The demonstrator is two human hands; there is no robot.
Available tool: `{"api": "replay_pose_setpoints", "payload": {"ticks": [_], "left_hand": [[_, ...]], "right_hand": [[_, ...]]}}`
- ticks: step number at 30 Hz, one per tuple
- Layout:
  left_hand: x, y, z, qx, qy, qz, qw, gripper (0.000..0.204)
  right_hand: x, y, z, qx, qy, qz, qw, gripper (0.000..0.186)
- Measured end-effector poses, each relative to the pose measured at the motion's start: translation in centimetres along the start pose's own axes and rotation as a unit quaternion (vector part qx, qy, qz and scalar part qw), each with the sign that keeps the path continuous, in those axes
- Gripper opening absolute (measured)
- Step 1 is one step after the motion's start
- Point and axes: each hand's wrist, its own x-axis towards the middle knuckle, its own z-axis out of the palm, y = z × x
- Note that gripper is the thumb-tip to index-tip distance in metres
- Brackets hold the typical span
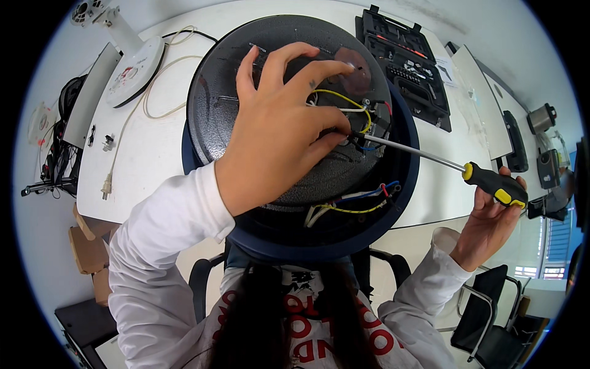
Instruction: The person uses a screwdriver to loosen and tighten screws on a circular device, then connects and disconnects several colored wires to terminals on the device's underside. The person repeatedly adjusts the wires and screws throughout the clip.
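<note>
The screwdriver (pixel 424 155) reaches over the grey disc (pixel 215 92) from its right, stiff and probably light; the right hand (pixel 488 221) grips its handle (pixel 495 186), the surest hold, I'd say. Over the disc, the left hand (pixel 276 120) pinches its tip beside soft-looking wires (pixel 338 97).

Downward fisheye view from overhead

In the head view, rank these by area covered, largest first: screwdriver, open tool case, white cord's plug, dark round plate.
1. Dark round plate, partly hidden by a hand
2. Open tool case
3. Screwdriver, long but thin
4. White cord's plug
</note>
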Motion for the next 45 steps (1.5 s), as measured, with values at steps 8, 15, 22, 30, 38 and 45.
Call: {"api": "replay_pose_setpoints", "payload": {"ticks": [8, 15, 22, 30, 38, 45], "left_hand": [[0.0, -0.1, 0.0, 0.007, -0.002, 0.003, 1.0, 0.011], [-0.2, -0.2, 0.1, 0.013, -0.003, 0.008, 1.0, 0.01], [-0.2, -0.3, 0.2, 0.01, 0.001, 0.02, 1.0, 0.01], [-0.4, -0.6, 0.5, 0.012, 0.003, 0.033, 0.999, 0.009], [-0.5, -0.7, 1.0, -0.002, 0.006, 0.038, 0.999, 0.013], [-0.7, -0.6, 1.0, 0.001, 0.015, 0.041, 0.999, 0.014]], "right_hand": [[-0.1, 0.1, 0.0, 0.005, -0.009, 0.012, 1.0, 0.05], [-0.3, -0.8, 1.0, -0.064, 0.003, -0.017, 0.998, 0.051], [2.6, -5.7, 2.7, -0.224, -0.078, -0.101, 0.966, 0.047], [7.2, -10.0, 7.2, -0.369, -0.283, -0.226, 0.856, 0.041], [8.6, -11.8, 10.1, -0.439, -0.388, -0.28, 0.761, 0.038], [9.4, -13.2, 10.7, -0.448, -0.437, -0.289, 0.724, 0.036]]}}
